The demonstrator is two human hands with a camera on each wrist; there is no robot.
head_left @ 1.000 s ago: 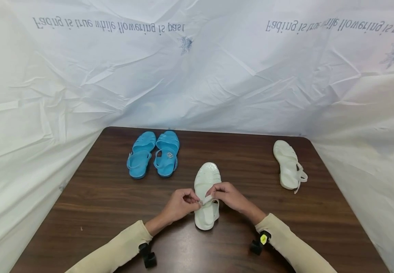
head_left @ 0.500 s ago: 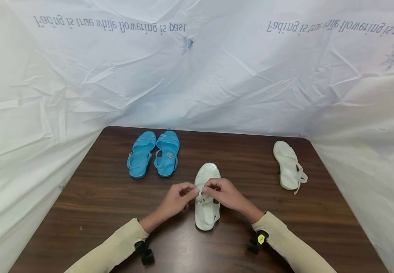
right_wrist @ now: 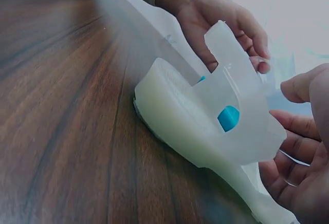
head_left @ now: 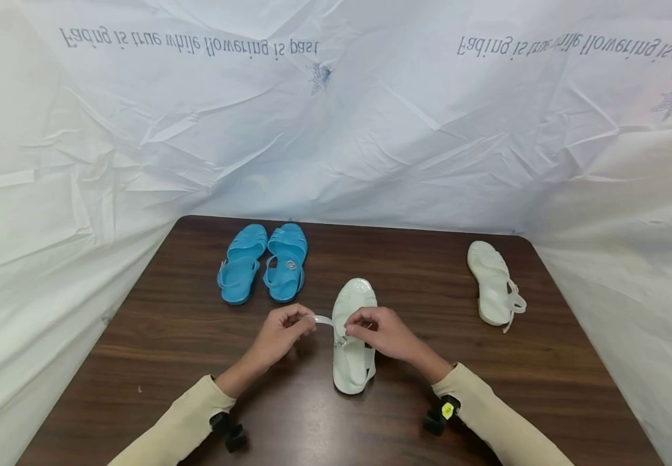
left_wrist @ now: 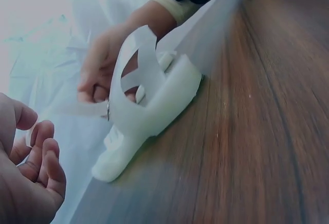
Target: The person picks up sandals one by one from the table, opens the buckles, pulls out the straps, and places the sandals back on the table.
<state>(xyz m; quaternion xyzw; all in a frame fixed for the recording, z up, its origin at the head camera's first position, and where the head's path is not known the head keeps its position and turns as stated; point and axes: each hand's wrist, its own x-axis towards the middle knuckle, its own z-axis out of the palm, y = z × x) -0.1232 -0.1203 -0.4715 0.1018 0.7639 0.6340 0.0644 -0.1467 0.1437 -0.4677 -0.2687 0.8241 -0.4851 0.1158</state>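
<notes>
A white sandal [head_left: 350, 369] stands on the table, toe pointing away. At its left, my left hand [head_left: 280, 333] pinches the free end of its thin strap [head_left: 324, 320], which reaches out from the metal buckle [head_left: 340, 341]. In the left wrist view the strap [left_wrist: 77, 109] runs nearly straight from the buckle to the left hand [left_wrist: 31, 167]. My right hand [head_left: 385, 333] is over the sandal's right side, fingers bent. The right wrist view shows a gap between this hand's [right_wrist: 308, 142] thumb and fingers, with the fingers beside the sandal [right_wrist: 180, 111].
A pair of blue sandals [head_left: 239, 275] lies at the back left of the dark wooden table [head_left: 429, 272]. Another white sandal [head_left: 492, 291], its strap loose, is at the back right. White sheeting [head_left: 336, 155] hangs around the table.
My left hand has moved left, away from the sandal, drawing the strap end out with it. My right hand, earlier on the strap, has stayed close to the buckle.
</notes>
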